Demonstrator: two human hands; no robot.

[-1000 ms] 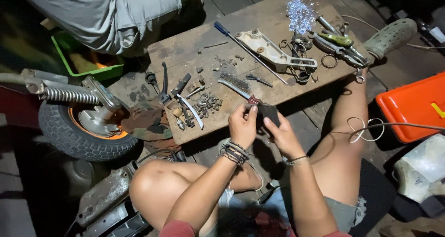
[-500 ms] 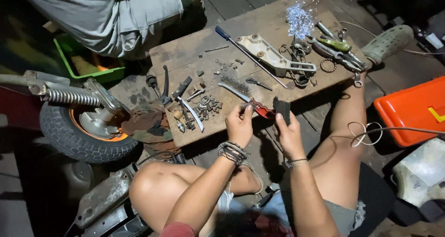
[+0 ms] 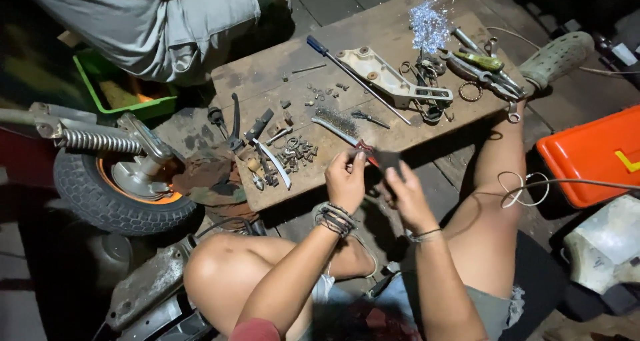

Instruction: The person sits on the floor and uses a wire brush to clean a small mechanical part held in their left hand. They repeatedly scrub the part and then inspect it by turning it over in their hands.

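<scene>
Over wooden board (image 3: 400,138), hands closed together again on dark pad (image 3: 389,161).

**Hidden, cropped and indistinct parts**

The dark piece (image 3: 389,160) between the left hand (image 3: 347,179) and right hand (image 3: 405,193) is partly covered by fingers; its kind cannot be told. The small screws (image 3: 297,153) on the wooden board (image 3: 380,21) are too small to be distinguished. The seated person (image 3: 153,18) is cut off by the top edge, the orange case (image 3: 593,156) by the right.

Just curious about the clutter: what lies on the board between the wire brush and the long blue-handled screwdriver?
In the head view, small loose bolts lie between wire brush and screwdriver.
</scene>
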